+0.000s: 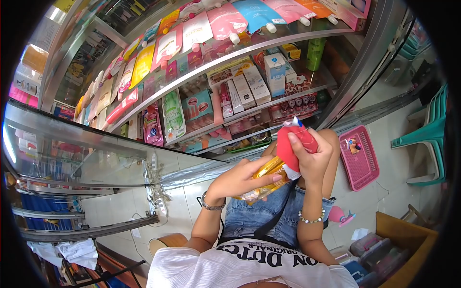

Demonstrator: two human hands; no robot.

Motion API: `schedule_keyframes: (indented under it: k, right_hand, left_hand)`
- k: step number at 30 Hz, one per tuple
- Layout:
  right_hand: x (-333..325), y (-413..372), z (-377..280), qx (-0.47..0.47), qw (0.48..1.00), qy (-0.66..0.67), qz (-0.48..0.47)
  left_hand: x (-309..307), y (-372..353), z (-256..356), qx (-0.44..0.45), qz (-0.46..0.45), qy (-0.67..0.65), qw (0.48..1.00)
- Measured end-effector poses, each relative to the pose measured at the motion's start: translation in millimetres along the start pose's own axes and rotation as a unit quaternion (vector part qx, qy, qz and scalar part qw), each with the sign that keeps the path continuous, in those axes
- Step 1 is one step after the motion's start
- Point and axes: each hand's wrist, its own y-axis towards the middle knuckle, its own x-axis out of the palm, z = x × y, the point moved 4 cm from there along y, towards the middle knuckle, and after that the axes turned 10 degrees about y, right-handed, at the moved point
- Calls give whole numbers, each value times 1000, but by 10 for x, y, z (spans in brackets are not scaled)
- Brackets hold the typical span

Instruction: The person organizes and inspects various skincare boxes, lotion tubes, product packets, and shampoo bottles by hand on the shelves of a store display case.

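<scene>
Above my lap, my left hand [237, 180] grips a shiny yellow pouch [266, 175], its fingers wrapped along the side. A white part [291, 173], perhaps the pouch's cap, shows at its right end. My right hand [314, 153] is closed on a bunched red cloth [288, 149] with a white and blue bit at its top. The cloth lies against the right end of the pouch; exactly where they touch is partly hidden by my fingers.
Ahead stands a glass display case with a metal-edged shelf [201, 67] of spouted pouches and boxed cosmetics [257, 85]. Its sliding glass panel [96, 144] is at left. A pink basket [360, 161], green stools [427, 144] and power strips [156, 185] are on the floor.
</scene>
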Motion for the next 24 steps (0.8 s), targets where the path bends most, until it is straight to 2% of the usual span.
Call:
schedule_keyframes:
  k: [3, 8, 10, 11, 12, 14, 16, 18, 23, 24]
  right_hand:
    - [-34, 40, -108, -60, 997, -38, 33]
    - [-274, 85, -80, -43, 991, -117, 55]
    - [-511, 118, -99, -61, 958, 3, 280]
    - [-513, 128, -132, -65, 958, 1, 278]
    - [-522, 96, -183, -84, 953, -2, 291]
    - [-511, -18, -265, -115, 942, -7, 316]
    - [-231, -3, -258, -69, 990, -108, 60]
    - [277, -24, -472, -179, 952, -223, -111]
    - [430, -113, -490, -149, 964, -156, -157]
    - [413, -140, -522, -129, 969, -154, -143]
  left_hand:
    - [-30, 43, 51, 10, -4, 30, 999]
    - [-34, 51, 64, 33, -13, 45, 998]
    - [-61, 18, 44, 25, -19, 36, 999]
    - [-55, 34, 23, 29, -17, 35, 999]
    - [-78, 48, -39, 19, 34, -60, 997]
    - [-89, 35, -170, -6, 133, -249, 959]
    - [-15, 105, -123, 22, 157, -251, 955]
    - [21, 165, -33, 79, 200, -248, 945]
    - [-77, 208, 166, 142, 267, -287, 909]
    - [-71, 227, 213, 162, 271, -351, 882]
